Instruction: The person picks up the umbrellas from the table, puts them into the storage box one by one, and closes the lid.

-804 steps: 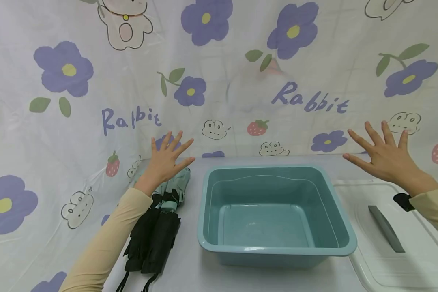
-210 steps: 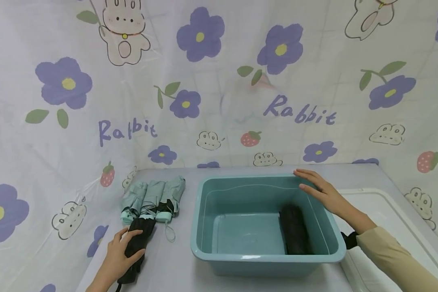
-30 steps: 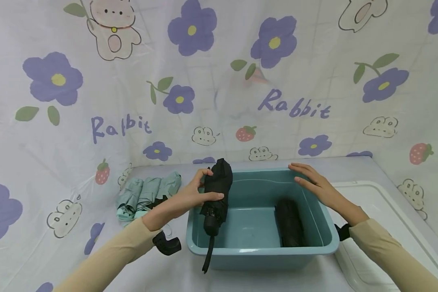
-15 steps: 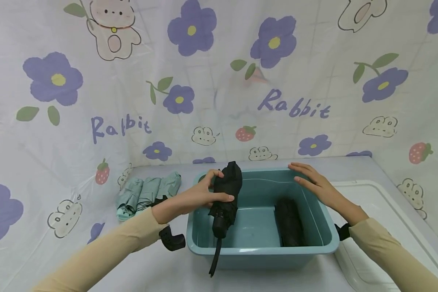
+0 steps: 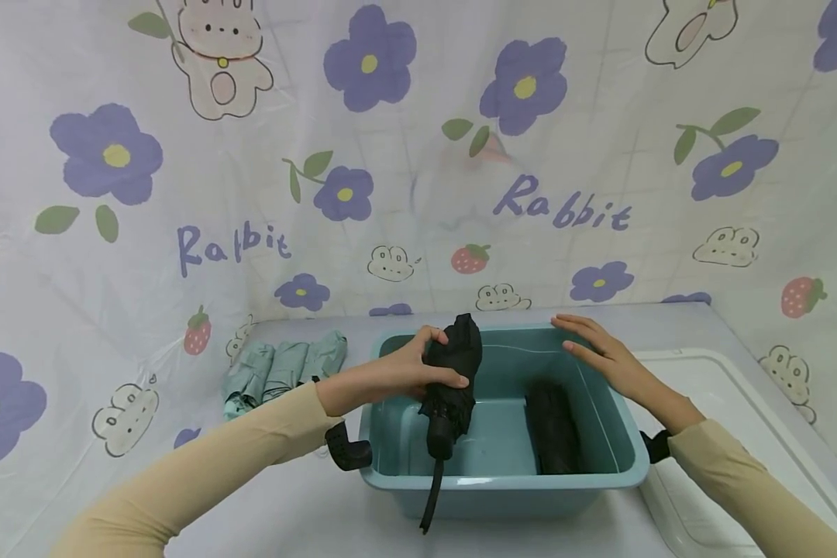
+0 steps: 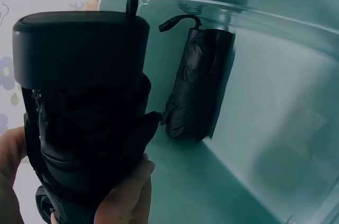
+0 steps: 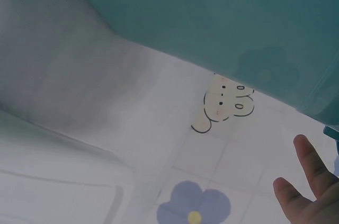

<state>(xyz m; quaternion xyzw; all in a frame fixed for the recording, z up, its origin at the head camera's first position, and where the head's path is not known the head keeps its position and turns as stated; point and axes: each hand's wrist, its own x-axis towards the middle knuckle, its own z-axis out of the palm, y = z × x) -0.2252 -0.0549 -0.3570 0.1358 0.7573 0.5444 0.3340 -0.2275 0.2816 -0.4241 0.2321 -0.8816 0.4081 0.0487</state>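
Note:
My left hand (image 5: 415, 368) grips a folded black umbrella (image 5: 453, 376) over the left half of a blue-green plastic bin (image 5: 523, 482). Its handle points toward me, and the wrist strap hangs past the bin's front rim. In the left wrist view the handle (image 6: 79, 52) looms close, with fingers and thumb wrapped around the folded cloth. A second black umbrella (image 5: 554, 430) lies inside the bin along the right wall. With fingers extended, my right hand (image 5: 608, 358) rests at the bin's back right rim; in the right wrist view only some fingers (image 7: 312, 168) show.
Several folded pale green umbrellas (image 5: 286, 366) lie side by side on the table, left of the bin. A white lid (image 5: 711, 418) lies flat at the right. Behind the table hangs a white curtain (image 5: 418, 232) printed with flowers and rabbits.
Both black umbrellas first lay on the table at left; one now lies in the bin, the other was picked up by my left hand and keeps moving right over it. Right hand stays still lately.

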